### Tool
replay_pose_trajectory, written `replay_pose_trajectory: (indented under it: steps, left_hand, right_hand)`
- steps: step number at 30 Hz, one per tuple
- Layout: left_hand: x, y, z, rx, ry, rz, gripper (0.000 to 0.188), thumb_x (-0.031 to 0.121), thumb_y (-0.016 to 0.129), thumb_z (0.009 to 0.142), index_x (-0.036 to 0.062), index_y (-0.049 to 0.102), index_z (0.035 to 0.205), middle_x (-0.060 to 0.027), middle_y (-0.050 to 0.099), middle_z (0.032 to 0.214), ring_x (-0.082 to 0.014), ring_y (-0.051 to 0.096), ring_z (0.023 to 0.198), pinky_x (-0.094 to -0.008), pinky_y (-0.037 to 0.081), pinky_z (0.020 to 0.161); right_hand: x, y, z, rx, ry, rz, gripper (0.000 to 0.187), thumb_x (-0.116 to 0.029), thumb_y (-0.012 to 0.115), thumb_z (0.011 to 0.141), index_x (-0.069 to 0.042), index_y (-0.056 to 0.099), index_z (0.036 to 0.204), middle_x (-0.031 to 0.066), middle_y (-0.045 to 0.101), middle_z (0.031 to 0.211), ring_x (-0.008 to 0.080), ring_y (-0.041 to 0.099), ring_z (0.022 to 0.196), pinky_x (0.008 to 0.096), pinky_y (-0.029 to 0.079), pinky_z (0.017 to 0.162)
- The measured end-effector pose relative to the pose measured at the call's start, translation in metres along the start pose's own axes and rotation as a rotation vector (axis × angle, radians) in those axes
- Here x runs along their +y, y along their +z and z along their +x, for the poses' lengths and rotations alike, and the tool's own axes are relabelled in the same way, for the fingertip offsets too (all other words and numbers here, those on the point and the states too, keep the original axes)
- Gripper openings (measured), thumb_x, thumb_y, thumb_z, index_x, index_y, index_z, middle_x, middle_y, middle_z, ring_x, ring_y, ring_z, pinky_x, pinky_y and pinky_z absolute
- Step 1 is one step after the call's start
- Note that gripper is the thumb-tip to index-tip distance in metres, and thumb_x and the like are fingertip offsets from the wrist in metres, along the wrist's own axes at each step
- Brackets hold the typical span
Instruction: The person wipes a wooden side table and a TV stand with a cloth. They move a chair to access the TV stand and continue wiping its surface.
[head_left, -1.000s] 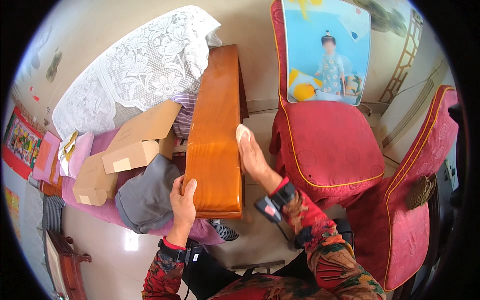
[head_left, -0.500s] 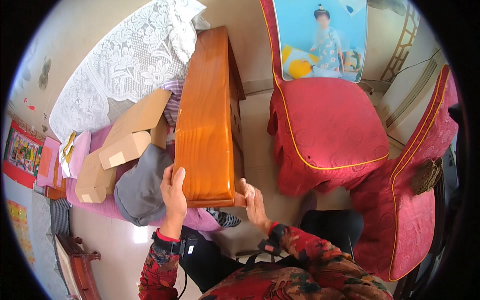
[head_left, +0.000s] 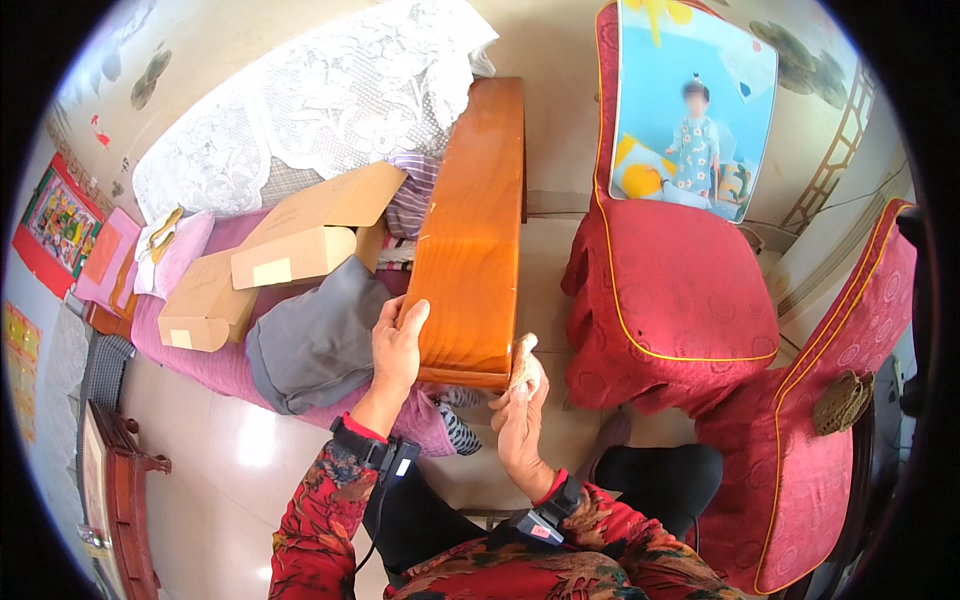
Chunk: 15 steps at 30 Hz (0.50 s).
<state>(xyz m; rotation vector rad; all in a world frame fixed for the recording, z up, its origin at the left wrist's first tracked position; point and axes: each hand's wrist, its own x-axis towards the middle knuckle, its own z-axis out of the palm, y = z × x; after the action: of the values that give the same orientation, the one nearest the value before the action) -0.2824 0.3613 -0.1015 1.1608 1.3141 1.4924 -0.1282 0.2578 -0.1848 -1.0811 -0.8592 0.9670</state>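
Note:
A broad, glossy orange-brown wooden armrest runs away from me up the middle of the view. My left hand grips its near left edge, thumb on top and the other fingers down the side. At the near right corner, my right hand holds a crumpled pale cloth against the side of the wood. Part of the cloth is hidden by the fingers.
Left of the armrest, a purple-covered seat bears opened cardboard boxes and a grey garment. White lace drapes its back. On the right stand red-covered chairs; a blue photo panel leans on one.
My view has shifted, so the armrest appears farther right. My right hand has turned more upright at the corner, and the pale cloth shows more plainly. The left hand keeps its hold.

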Motion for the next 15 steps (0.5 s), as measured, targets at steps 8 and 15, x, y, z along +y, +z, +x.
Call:
replay_pose_trajectory:
  steps: [8, 15]
  left_hand:
    - [0.004, -0.005, -0.003, -0.131, -0.020, -0.103, 0.033, 0.022, 0.062, 0.099, 0.0001, 0.053, 0.122, -0.0068, 0.063, 0.111, -0.0106, 0.056, 0.101, -0.0267, 0.046, 0.091]
    - [0.012, -0.005, -0.005, -0.157, -0.067, -0.134, 0.034, 0.021, 0.059, 0.101, -0.0011, 0.050, 0.125, -0.0065, 0.063, 0.110, -0.0086, 0.055, 0.098, -0.0250, 0.045, 0.088]
  right_hand:
    - [-0.027, -0.006, 0.023, -0.149, -1.249, -0.949, 0.046, -0.020, 0.060, 0.090, -0.025, 0.062, 0.135, 0.0032, 0.046, 0.147, 0.0308, 0.040, 0.137, 0.0525, 0.027, 0.115]
    - [0.074, -0.014, 0.023, -0.579, -1.769, -1.628, 0.057, -0.029, 0.043, 0.095, -0.015, 0.043, 0.151, -0.0030, 0.039, 0.156, 0.0130, 0.031, 0.145, 0.0401, 0.018, 0.121]
